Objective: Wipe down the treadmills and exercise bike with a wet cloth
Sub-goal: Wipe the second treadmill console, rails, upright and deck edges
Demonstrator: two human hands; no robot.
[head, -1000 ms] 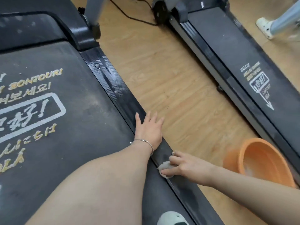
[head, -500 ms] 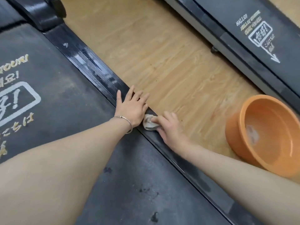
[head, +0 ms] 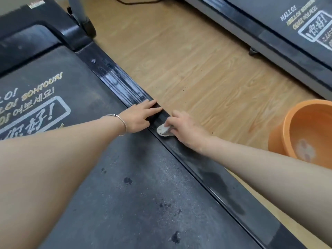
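Treadmills numbered two: one black treadmill with white and gold belt lettering (head: pixel 125 203) lay under both arms, and a second black treadmill (head: pixel 269 24) stood well apart across the pale wooden floor (head: pixel 197 69). One small crumpled whitish cloth (head: pixel 162 130) sat on the near machine's ribbed black side rail (head: pixel 122 83), gripped beneath the curled fingers of the right hand (head: pixel 186 128), whose forearm reached in from the lower right. The left hand (head: pixel 138 117), wearing one thin silver bangle (head: pixel 123 123), lay flat on the same rail just beside the cloth, fingers straight and together. One round orange plastic basin (head: pixel 277 139) stood on the floor between the machines.
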